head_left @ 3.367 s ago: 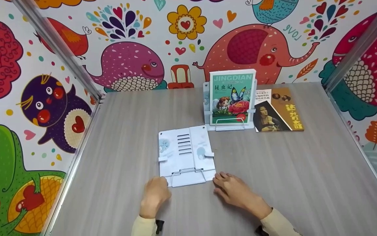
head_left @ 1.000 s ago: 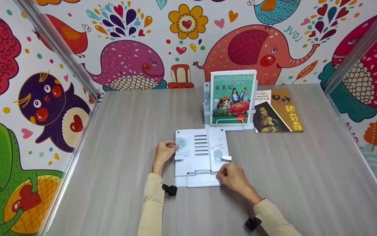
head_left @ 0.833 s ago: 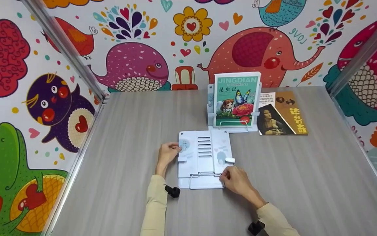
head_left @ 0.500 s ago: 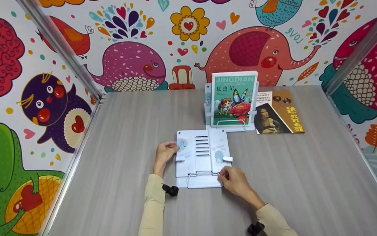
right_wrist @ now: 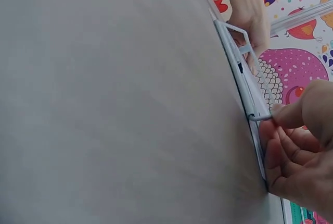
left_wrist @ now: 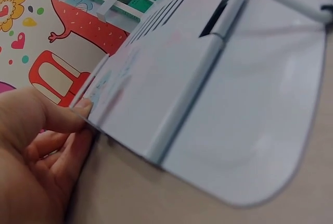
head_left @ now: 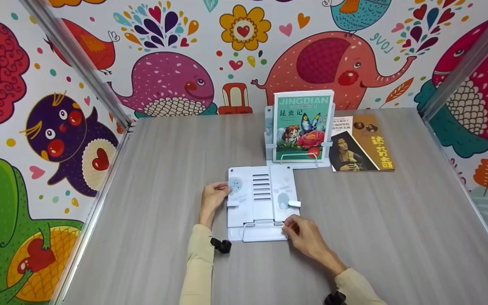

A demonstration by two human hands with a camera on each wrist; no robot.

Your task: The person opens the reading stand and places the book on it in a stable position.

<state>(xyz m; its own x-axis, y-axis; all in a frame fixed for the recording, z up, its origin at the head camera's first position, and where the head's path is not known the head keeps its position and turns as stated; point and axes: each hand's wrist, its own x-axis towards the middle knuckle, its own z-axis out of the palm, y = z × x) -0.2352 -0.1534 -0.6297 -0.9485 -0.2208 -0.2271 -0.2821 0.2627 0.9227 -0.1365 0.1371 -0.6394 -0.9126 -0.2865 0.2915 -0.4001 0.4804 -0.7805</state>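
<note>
A white folding book stand [head_left: 262,212] lies flat on the table, with slots down its middle and a wire page holder [head_left: 243,232] at its front. My left hand [head_left: 213,195] pinches the stand's left edge; in the left wrist view the thumb of that hand [left_wrist: 39,140] lies over the edge with fingers below. At the front right, my right hand [head_left: 307,237] pinches the wire holder between thumb and fingertips. The right wrist view shows the wire [right_wrist: 263,115] standing out from the stand, the right hand [right_wrist: 302,140] at its corner.
Behind, a second white stand [head_left: 269,135] holds a green-covered book [head_left: 299,127] upright. A brown-and-white book [head_left: 364,144] lies flat to its right. Cartoon-printed walls [head_left: 176,80] with metal corner posts enclose the wood-grain table [head_left: 163,169].
Since the oldest frame, the stand has shifted right and straightened. My left hand went from its lower left corner up the left edge; my right hand moved from the lower right corner to the wire.
</note>
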